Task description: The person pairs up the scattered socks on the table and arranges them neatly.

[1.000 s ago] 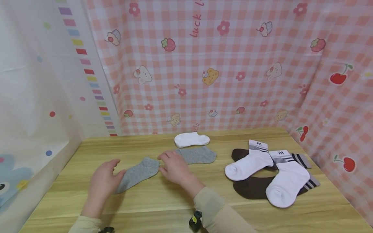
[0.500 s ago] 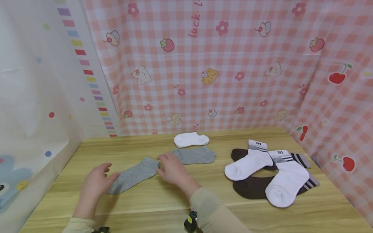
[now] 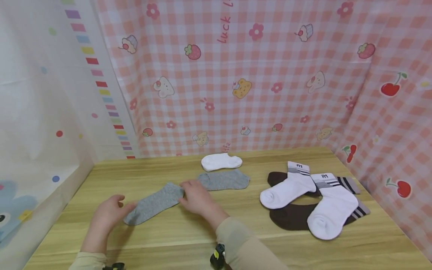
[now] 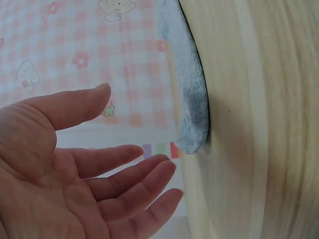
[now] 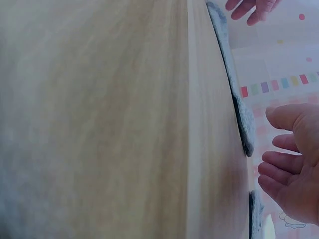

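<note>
A grey ankle sock lies flat and slanted on the table between my two hands. My left hand hovers beside its lower left end, and the left wrist view has the fingers relaxed and apart from the sock. By the sock's other end is my right hand, hovering with loosely bent fingers; the right wrist view shows nothing in its grasp. A second grey ankle sock lies just beyond the right hand. Behind that one is a white ankle sock.
Two white crew socks with striped cuffs lie at the right, on top of dark brown socks with striped grey cuffs. The wooden table ends at a pink checked curtain behind and a white one at the left.
My left hand has drawn away down and left, uncovering the sock's end. My right hand has shifted slightly left, showing more of the second grey sock. The socks stay put.
</note>
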Action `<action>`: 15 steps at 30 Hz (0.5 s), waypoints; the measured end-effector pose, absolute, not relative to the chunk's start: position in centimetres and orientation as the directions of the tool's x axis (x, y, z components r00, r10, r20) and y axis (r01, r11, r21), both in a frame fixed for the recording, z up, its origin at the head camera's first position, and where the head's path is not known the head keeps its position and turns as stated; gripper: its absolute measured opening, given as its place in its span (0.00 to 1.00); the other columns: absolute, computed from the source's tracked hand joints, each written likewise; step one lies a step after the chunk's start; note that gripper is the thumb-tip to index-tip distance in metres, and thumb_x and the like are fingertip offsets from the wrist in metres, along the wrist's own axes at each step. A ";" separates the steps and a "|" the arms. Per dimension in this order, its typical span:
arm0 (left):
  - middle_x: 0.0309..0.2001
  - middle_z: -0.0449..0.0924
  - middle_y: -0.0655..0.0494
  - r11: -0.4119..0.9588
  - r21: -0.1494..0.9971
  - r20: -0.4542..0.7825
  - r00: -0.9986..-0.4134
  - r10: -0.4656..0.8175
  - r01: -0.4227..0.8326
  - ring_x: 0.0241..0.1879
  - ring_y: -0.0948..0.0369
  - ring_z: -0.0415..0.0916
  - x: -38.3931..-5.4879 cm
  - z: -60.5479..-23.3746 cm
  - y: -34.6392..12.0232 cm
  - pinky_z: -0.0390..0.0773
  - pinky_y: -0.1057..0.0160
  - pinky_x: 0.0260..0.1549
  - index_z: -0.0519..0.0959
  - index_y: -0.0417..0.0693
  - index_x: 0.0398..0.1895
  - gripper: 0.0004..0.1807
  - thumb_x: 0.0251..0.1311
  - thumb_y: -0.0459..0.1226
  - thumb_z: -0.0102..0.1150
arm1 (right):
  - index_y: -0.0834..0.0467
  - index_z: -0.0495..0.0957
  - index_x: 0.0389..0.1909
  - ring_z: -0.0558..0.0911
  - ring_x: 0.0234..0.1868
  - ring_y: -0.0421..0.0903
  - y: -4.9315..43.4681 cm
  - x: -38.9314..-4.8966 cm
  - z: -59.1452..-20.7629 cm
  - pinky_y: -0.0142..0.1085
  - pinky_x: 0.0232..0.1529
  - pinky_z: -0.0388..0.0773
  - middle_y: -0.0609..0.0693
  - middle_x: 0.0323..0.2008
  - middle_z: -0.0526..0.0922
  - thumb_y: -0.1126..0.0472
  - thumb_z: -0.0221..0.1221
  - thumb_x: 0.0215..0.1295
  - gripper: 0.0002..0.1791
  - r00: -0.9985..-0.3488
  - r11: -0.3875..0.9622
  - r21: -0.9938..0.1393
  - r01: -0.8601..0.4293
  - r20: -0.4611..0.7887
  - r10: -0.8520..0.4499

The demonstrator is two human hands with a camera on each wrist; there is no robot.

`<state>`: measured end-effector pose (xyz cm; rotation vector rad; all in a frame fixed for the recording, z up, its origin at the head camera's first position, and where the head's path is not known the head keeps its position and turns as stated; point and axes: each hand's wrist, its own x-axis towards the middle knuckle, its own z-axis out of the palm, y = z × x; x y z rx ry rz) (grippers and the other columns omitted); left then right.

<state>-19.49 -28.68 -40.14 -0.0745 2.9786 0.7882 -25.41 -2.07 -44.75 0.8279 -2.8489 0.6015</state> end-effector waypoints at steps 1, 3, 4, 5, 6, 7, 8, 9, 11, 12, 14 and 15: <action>0.53 0.74 0.23 0.868 0.492 -0.085 -0.996 -0.030 -0.068 0.53 0.30 0.71 -19.5 -40.1 -28.7 0.72 0.37 0.49 0.64 0.20 0.61 0.40 0.68 0.53 0.54 | 0.61 0.75 0.60 0.75 0.60 0.53 -2.1 -25.4 -44.8 0.39 0.62 0.69 0.55 0.56 0.79 0.52 0.63 0.67 0.25 -0.845 0.774 -0.340 -0.534 0.214 -0.489; 0.53 0.73 0.23 0.865 0.496 -0.112 -0.993 -0.028 -0.080 0.53 0.30 0.71 -19.5 -40.1 -28.8 0.72 0.37 0.49 0.62 0.19 0.62 0.41 0.68 0.53 0.54 | 0.60 0.75 0.61 0.75 0.60 0.52 -2.2 -25.4 -44.9 0.39 0.62 0.69 0.55 0.56 0.79 0.52 0.62 0.67 0.25 -0.849 0.778 -0.338 -0.529 0.206 -0.487; 0.53 0.73 0.23 0.864 0.497 -0.123 -0.992 -0.026 -0.084 0.53 0.30 0.71 -19.6 -40.1 -28.8 0.72 0.37 0.49 0.62 0.19 0.62 0.42 0.68 0.53 0.53 | 0.61 0.75 0.61 0.75 0.60 0.52 -2.2 -25.5 -44.9 0.39 0.63 0.69 0.55 0.56 0.79 0.52 0.62 0.68 0.25 -0.851 0.779 -0.342 -0.526 0.200 -0.486; 0.53 0.74 0.23 0.862 0.499 -0.133 -0.991 -0.024 -0.087 0.53 0.30 0.71 -19.6 -40.1 -28.8 0.72 0.36 0.50 0.62 0.19 0.62 0.42 0.68 0.53 0.53 | 0.61 0.75 0.60 0.75 0.60 0.52 -2.2 -25.5 -44.9 0.39 0.63 0.68 0.55 0.56 0.79 0.52 0.62 0.67 0.25 -0.852 0.779 -0.345 -0.523 0.198 -0.485; 0.53 0.74 0.23 0.860 0.502 -0.141 -0.990 -0.021 -0.089 0.53 0.30 0.71 -19.6 -40.1 -28.9 0.72 0.36 0.50 0.61 0.18 0.62 0.42 0.68 0.53 0.53 | 0.61 0.75 0.60 0.75 0.60 0.52 -2.2 -25.5 -45.0 0.39 0.63 0.68 0.55 0.56 0.79 0.52 0.62 0.68 0.25 -0.854 0.779 -0.352 -0.519 0.191 -0.483; 0.53 0.74 0.23 0.859 0.504 -0.148 -0.989 -0.017 -0.090 0.53 0.30 0.71 -19.6 -40.1 -28.9 0.72 0.36 0.50 0.61 0.18 0.62 0.42 0.68 0.53 0.53 | 0.62 0.75 0.60 0.75 0.61 0.52 -2.3 -25.6 -45.0 0.39 0.63 0.68 0.56 0.56 0.79 0.52 0.62 0.68 0.25 -0.856 0.778 -0.359 -0.516 0.186 -0.482; 0.53 0.74 0.24 0.858 0.505 -0.155 -0.988 -0.014 -0.092 0.53 0.30 0.71 -19.5 -40.1 -28.9 0.72 0.36 0.50 0.61 0.18 0.62 0.42 0.68 0.53 0.53 | 0.62 0.76 0.59 0.75 0.60 0.53 -2.3 -25.7 -45.1 0.39 0.63 0.68 0.56 0.56 0.79 0.52 0.62 0.68 0.24 -0.858 0.776 -0.366 -0.513 0.182 -0.481; 0.53 0.74 0.24 0.857 0.506 -0.162 -0.987 -0.011 -0.093 0.53 0.30 0.71 -19.5 -40.2 -28.9 0.72 0.36 0.50 0.61 0.18 0.62 0.42 0.68 0.53 0.53 | 0.63 0.76 0.58 0.75 0.60 0.53 -2.3 -25.8 -45.1 0.39 0.63 0.68 0.56 0.55 0.80 0.52 0.62 0.68 0.24 -0.859 0.775 -0.374 -0.510 0.178 -0.480; 0.53 0.74 0.23 0.856 0.510 -0.173 -0.985 -0.002 -0.091 0.53 0.29 0.71 -19.5 -40.3 -29.0 0.71 0.35 0.50 0.61 0.17 0.61 0.42 0.68 0.53 0.53 | 0.63 0.77 0.56 0.77 0.58 0.53 -2.3 -26.0 -45.2 0.40 0.62 0.69 0.56 0.53 0.81 0.53 0.62 0.67 0.23 -0.861 0.772 -0.386 -0.506 0.177 -0.476; 0.54 0.73 0.23 0.855 0.511 -0.178 -0.984 0.001 -0.092 0.54 0.29 0.70 -19.6 -40.3 -29.0 0.71 0.35 0.50 0.62 0.17 0.61 0.42 0.69 0.53 0.53 | 0.63 0.77 0.56 0.77 0.58 0.53 -2.3 -26.1 -45.2 0.40 0.62 0.69 0.56 0.53 0.81 0.53 0.62 0.68 0.22 -0.865 0.770 -0.397 -0.499 0.171 -0.473; 0.54 0.73 0.22 0.854 0.512 -0.183 -0.983 0.005 -0.091 0.54 0.29 0.69 -19.6 -40.4 -29.1 0.70 0.35 0.51 0.62 0.16 0.60 0.42 0.68 0.53 0.53 | 0.64 0.78 0.56 0.78 0.57 0.53 -2.4 -26.2 -45.2 0.40 0.62 0.69 0.56 0.53 0.82 0.54 0.62 0.68 0.22 -0.871 0.768 -0.417 -0.487 0.162 -0.464; 0.54 0.72 0.22 0.853 0.514 -0.187 -0.982 0.006 -0.093 0.55 0.28 0.69 -19.6 -40.4 -29.2 0.70 0.35 0.51 0.62 0.16 0.60 0.42 0.68 0.53 0.53 | 0.64 0.77 0.56 0.78 0.57 0.53 -2.4 -26.3 -45.2 0.41 0.62 0.69 0.57 0.53 0.82 0.54 0.62 0.68 0.22 -0.875 0.766 -0.430 -0.478 0.155 -0.459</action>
